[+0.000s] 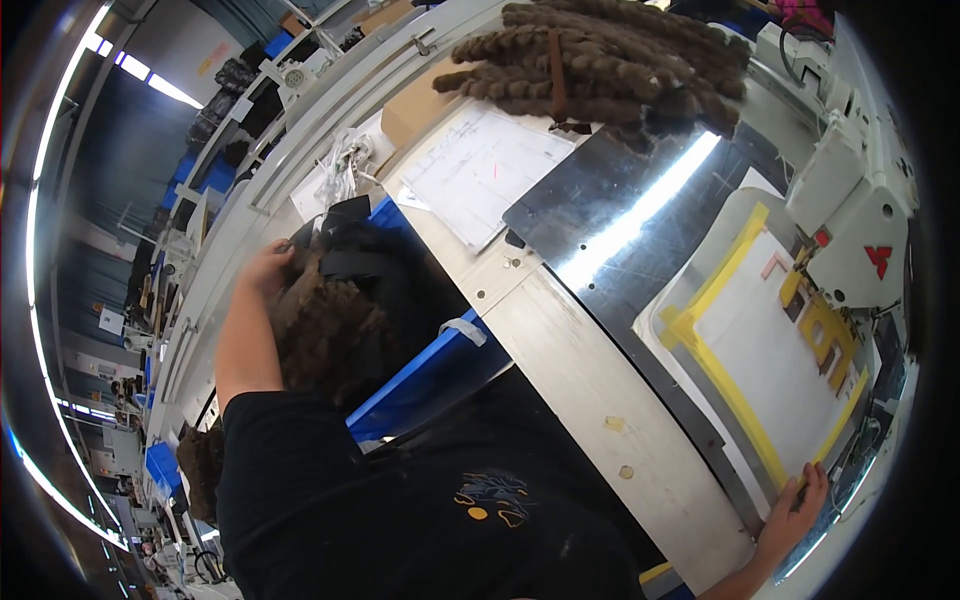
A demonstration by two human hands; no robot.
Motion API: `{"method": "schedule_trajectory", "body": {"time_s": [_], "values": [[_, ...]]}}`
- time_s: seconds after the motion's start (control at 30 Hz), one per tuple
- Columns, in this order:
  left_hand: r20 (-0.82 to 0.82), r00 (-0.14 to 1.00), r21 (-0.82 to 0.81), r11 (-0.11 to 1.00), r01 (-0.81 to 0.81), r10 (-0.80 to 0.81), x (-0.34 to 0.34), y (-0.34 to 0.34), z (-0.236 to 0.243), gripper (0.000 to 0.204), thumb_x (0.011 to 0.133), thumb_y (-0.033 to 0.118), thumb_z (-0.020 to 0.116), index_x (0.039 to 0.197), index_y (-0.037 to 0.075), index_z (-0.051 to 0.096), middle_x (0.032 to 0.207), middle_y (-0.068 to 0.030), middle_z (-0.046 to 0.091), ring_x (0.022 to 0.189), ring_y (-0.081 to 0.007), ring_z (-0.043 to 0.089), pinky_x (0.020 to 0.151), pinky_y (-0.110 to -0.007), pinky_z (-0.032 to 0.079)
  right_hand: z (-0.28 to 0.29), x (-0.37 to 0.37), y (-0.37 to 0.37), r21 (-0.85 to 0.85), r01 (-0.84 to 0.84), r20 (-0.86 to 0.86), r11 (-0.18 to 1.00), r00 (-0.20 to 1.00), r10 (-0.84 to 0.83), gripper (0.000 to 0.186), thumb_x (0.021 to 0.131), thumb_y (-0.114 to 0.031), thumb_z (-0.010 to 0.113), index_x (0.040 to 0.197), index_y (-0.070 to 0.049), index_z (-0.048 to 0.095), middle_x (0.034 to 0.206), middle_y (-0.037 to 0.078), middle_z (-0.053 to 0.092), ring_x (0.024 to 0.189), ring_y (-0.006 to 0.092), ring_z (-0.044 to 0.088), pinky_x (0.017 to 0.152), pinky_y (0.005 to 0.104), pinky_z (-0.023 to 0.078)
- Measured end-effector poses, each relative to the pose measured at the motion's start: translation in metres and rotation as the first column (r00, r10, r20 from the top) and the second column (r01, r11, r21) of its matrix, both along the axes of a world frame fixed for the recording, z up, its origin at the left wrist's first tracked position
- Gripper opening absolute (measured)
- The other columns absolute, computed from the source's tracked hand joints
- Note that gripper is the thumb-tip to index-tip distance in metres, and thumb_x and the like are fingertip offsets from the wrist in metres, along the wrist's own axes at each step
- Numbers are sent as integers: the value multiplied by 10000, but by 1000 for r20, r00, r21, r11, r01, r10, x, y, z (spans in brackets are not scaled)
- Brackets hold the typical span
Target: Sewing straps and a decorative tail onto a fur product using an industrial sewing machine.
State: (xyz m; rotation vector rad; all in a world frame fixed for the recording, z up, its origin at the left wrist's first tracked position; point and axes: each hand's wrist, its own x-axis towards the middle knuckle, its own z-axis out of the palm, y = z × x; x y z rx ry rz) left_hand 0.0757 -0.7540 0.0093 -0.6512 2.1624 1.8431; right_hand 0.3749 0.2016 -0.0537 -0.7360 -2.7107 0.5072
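Observation:
My left hand (267, 268) is out to the left, fingers curled on the edge of some black fabric (365, 262). That fabric lies bunched with brown fur (330, 315) in and over a blue bin (420, 375). At the lower right, my right hand (795, 505) lies with fingers stretched along the near corner of a white board (745, 345) edged in yellow tape. Yellow and brown cut shapes (822, 330) sit on the board, beside the head of a white sewing machine (850, 215). I see nothing gripped in the right hand.
A strapped bundle of brown fur strips (610, 65) rests at the back, near paper sheets (485, 165) with drawn lines. A shiny dark metal plate (610, 225) covers part of the pale table (570, 375). White scraps (350, 155) lie behind the bin.

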Motion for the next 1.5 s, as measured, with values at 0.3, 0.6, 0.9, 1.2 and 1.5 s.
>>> {"method": "schedule_trajectory", "body": {"time_s": [0.3, 0.6, 0.9, 1.2, 1.5], "values": [[-537, 806, -369, 790, -490, 249, 20, 53, -35, 545, 927, -72, 622, 1426, 134, 551, 1220, -115, 681, 1171, -263, 666, 853, -437, 588, -1, -2, 1, 12, -10, 12, 1000, 1000, 10, 308, 1048, -142, 563, 1314, 5, 612, 1422, 164, 560, 1329, 330, 528, 1130, 418, 394], [-130, 935, -887, 460, 39, -329, -49, 141, 60, 357, 949, 350, 735, 990, -5, 721, 815, -121, 697, 799, -166, 633, 746, -348, 500, 7, -2, -5, 71, 49, 22, 996, 998, -51, 297, 1002, -104, 602, 1284, -18, 634, 1417, 157, 572, 1317, 333, 536, 1114, 431, 404], [-185, 454, -940, 292, 177, -871, -44, 417, 215, 215, 828, 112, 799, 957, -16, 684, 803, -127, 666, 708, -235, 609, 704, -360, 507, 87, -43, -61, -100, -237, -96, 966, 969, 228, 340, 873, -170, 720, 1176, -26, 665, 1285, 204, 637, 1189, 386, 610, 1018, 451, 472], [-488, -146, -841, 418, 344, -861, -16, 581, 216, 298, 742, 46, 856, 965, 26, 659, 776, -95, 639, 693, -215, 617, 665, -316, 502, 163, -89, -100, -309, -432, -394, 848, 869, 299, 640, 790, -234, 873, 1328, -18, 601, 1291, 161, 645, 1182, 280, 629, 961, 404, 531], [-704, 232, -71, 392, 917, -671, -7, 629, 142, 270, 844, 64, 820, 1045, 16, 646, 1011, -27, 690, 918, -78, 613, 827, -236, 490, 153, -64, -86, -439, -410, -708, 800, 706, -27, 428, 874, -113, 828, 1246, -11, 644, 1099, 21, 673, 955, 114, 632, 823, 276, 514]]}}
